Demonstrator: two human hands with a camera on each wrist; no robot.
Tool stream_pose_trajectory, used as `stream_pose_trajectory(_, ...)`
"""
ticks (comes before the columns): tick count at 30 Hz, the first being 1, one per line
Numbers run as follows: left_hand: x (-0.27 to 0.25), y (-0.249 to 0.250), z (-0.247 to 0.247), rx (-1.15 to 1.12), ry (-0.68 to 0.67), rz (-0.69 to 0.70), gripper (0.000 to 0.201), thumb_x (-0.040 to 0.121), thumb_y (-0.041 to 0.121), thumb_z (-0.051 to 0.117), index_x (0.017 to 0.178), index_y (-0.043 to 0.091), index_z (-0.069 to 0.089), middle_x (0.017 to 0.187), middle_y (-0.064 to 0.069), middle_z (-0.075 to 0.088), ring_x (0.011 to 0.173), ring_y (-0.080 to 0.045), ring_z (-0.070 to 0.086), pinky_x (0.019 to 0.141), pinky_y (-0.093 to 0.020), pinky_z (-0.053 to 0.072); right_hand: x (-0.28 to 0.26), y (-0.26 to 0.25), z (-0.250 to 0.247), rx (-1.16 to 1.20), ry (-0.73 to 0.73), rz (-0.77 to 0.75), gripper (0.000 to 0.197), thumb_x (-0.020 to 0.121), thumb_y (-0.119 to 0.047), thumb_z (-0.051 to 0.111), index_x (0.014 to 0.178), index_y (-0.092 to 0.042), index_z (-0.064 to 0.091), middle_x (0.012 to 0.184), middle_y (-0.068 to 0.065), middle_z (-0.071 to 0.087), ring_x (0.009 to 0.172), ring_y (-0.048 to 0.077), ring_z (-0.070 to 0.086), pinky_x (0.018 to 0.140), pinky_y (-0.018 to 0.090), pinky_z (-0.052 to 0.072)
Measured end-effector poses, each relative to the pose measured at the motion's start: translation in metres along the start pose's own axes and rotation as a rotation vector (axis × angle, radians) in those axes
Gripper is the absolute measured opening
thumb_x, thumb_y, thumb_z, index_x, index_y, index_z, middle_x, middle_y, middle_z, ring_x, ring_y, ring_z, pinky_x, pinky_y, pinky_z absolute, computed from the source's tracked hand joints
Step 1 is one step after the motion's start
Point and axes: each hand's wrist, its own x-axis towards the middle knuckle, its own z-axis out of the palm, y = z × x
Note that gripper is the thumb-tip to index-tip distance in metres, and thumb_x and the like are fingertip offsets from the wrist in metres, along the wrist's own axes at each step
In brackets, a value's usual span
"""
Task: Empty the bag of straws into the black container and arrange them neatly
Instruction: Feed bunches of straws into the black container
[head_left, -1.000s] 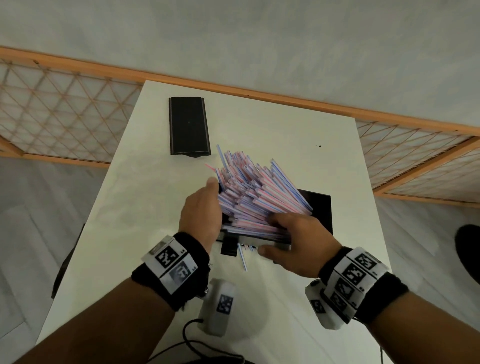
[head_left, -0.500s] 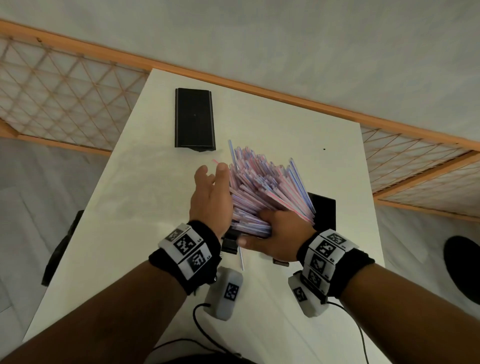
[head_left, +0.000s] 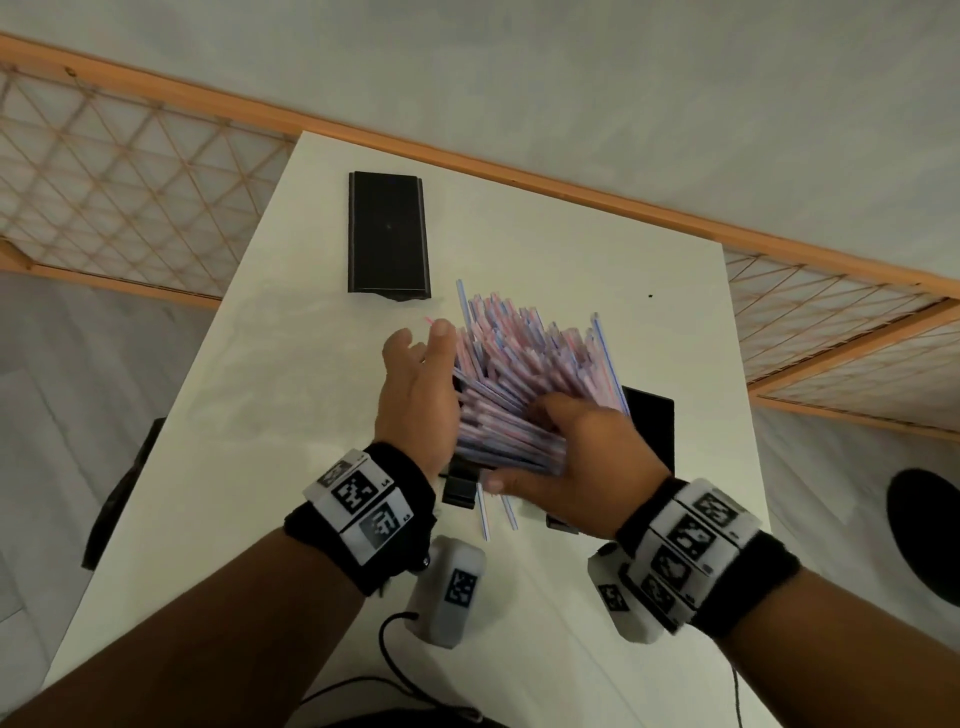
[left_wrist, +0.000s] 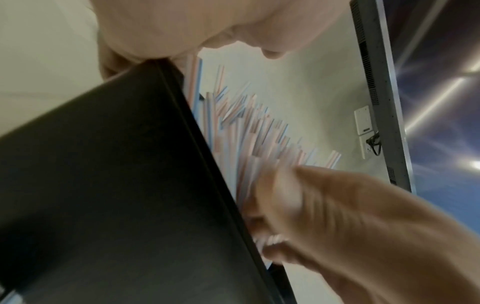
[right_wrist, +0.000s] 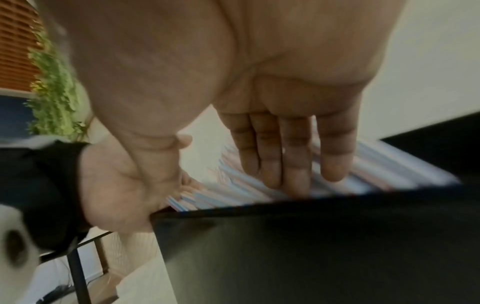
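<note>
Heaped in the black container (head_left: 649, 421) near the right edge of the surface (head_left: 311, 415): pink-and-blue straws (head_left: 524, 379), fanned out and crossing, with far ends poking up and away past the rim at uneven heights. Not yet neat, so judged to be at the arranging step, with the emptying seemingly done and no bag to be seen. Pressed flat against the left flank of the heap with the left hand (head_left: 415, 395), fingers straight and together, gripping nothing, probably acting as a wall to stop the fan from splaying sideways over the rim. Laid over the near part of the heap with the right hand (head_left: 582, 457), fingers (right_wrist: 293, 156) stretched out along the straws, thumb reaching across the near ends; likewise closed on nothing, likely pushing down and squaring the ends against the near wall. Held between two flat palms rather than pinched, presumably because light, slippery tubes shift as a bundle under broad pressure and scatter under a tight grab. Just in front of the container, two loose straws (head_left: 484, 514) lying on the surface, apparently spilled and left to be gathered. Well apart at the far left, a long black lid-like piece (head_left: 388, 234), lying flat, out of the way of both hands. Blurred in both wrist views, so finer finger contact not certain.
</note>
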Motion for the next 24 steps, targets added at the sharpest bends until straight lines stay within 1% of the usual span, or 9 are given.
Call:
stream_pose_trajectory(3, 0.002, 0.004, 0.000, -0.038, -0.034, -0.010, 0.092, 0.090, 0.076, 0.039, 0.147, 0.003, 0.035, 0.149, -0.028, 0.042, 0.134, -0.043, 0.044, 0.107, -0.045, 0.041, -0.018, 0.013, 0.003, -0.076, 0.094, -0.079, 0.061, 0.067, -0.076, 0.056, 0.092, -0.021, 0.061, 0.085, -0.008, 0.057, 0.080, 0.021, 0.059, 0.068, 0.033, 0.049)
stream_pose_trajectory(6, 0.002, 0.001, 0.003, -0.003, -0.082, -0.057, 0.095, 0.087, 0.081, 0.036, 0.148, 0.008, 0.036, 0.146, -0.028, 0.046, 0.133, -0.044, 0.048, 0.109, -0.053, 0.043, -0.021, 0.024, 0.014, -0.115, -0.109, 0.058, 0.059, 0.065, -0.079, 0.049, 0.089, -0.026, 0.060, 0.085, -0.008, 0.060, 0.082, 0.020, 0.060, 0.072, 0.034, 0.051)
stream_pose_trajectory(8, 0.003, -0.002, 0.005, 0.044, -0.112, -0.076, 0.089, 0.090, 0.080, 0.032, 0.150, 0.014, 0.035, 0.146, -0.021, 0.050, 0.132, -0.039, 0.051, 0.110, -0.052, 0.043, -0.018, 0.024, 0.021, -0.111, -0.166, 0.055, 0.057, 0.069, -0.075, 0.054, 0.101, -0.029, 0.062, 0.094, -0.007, 0.061, 0.091, 0.020, 0.060, 0.079, 0.034, 0.051)
stream_pose_trajectory(10, 0.003, -0.002, 0.006, 0.090, -0.122, -0.071, 0.081, 0.096, 0.074, 0.030, 0.152, 0.014, 0.032, 0.148, -0.015, 0.049, 0.134, -0.034, 0.050, 0.113, -0.052, 0.040, -0.015, 0.020, 0.023, -0.106, -0.205, 0.045, 0.064, 0.076, -0.067, 0.064, 0.128, -0.029, 0.057, 0.119, -0.005, 0.060, 0.113, 0.020, 0.057, 0.093, 0.036, 0.050)
stream_pose_trajectory(12, 0.004, -0.003, 0.005, 0.116, -0.128, -0.071, 0.077, 0.100, 0.068, 0.029, 0.153, 0.013, 0.028, 0.149, -0.013, 0.047, 0.134, -0.032, 0.049, 0.113, -0.049, 0.039, -0.012, 0.015, 0.024, -0.155, -0.230, 0.074, 0.070, 0.076, -0.068, 0.064, 0.134, -0.031, 0.052, 0.128, -0.006, 0.055, 0.121, 0.020, 0.053, 0.100, 0.040, 0.048)
stream_pose_trajectory(15, 0.003, -0.003, 0.004, 0.125, -0.131, -0.068, 0.077, 0.100, 0.067, 0.031, 0.157, 0.016, 0.020, 0.143, -0.004, 0.049, 0.125, -0.027, 0.053, 0.109, -0.046, 0.042, -0.005, 0.011, 0.021, -0.300, -0.259, 0.135, 0.061, 0.073, -0.077, 0.055, 0.117, -0.034, 0.059, 0.117, -0.007, 0.055, 0.112, 0.021, 0.058, 0.096, 0.041, 0.050)
stream_pose_trajectory(18, 0.002, 0.000, 0.005, 0.122, -0.123, -0.066, 0.075, 0.101, 0.064, 0.034, 0.158, 0.017, 0.018, 0.133, 0.007, 0.039, 0.118, -0.016, 0.044, 0.100, -0.036, 0.036, 0.001, 0.002, 0.020, -0.210, -0.325, 0.113, 0.060, 0.074, -0.070, 0.063, 0.119, -0.031, 0.058, 0.111, -0.005, 0.064, 0.105, 0.022, 0.062, 0.088, 0.036, 0.054)
stream_pose_trajectory(20, 0.001, 0.003, 0.007, 0.137, -0.132, -0.078, 0.078, 0.100, 0.063, 0.038, 0.158, 0.014, 0.017, 0.134, 0.003, 0.041, 0.118, -0.019, 0.044, 0.097, -0.036, 0.035, 0.005, -0.002, 0.013, -0.166, -0.382, 0.112, 0.063, 0.072, -0.066, 0.069, 0.121, -0.028, 0.057, 0.107, -0.004, 0.068, 0.100, 0.021, 0.064, 0.087, 0.036, 0.055)
stream_pose_trajectory(24, -0.005, 0.009, 0.014, 0.123, -0.134, -0.094, 0.086, 0.098, 0.060, 0.050, 0.158, 0.008, 0.016, 0.152, -0.011, 0.043, 0.135, -0.030, 0.047, 0.106, -0.042, 0.040, 0.019, -0.003, -0.002, -0.175, -0.553, 0.153, 0.055, 0.073, -0.067, 0.070, 0.104, -0.022, 0.062, 0.092, -0.004, 0.073, 0.089, 0.017, 0.066, 0.081, 0.031, 0.054)
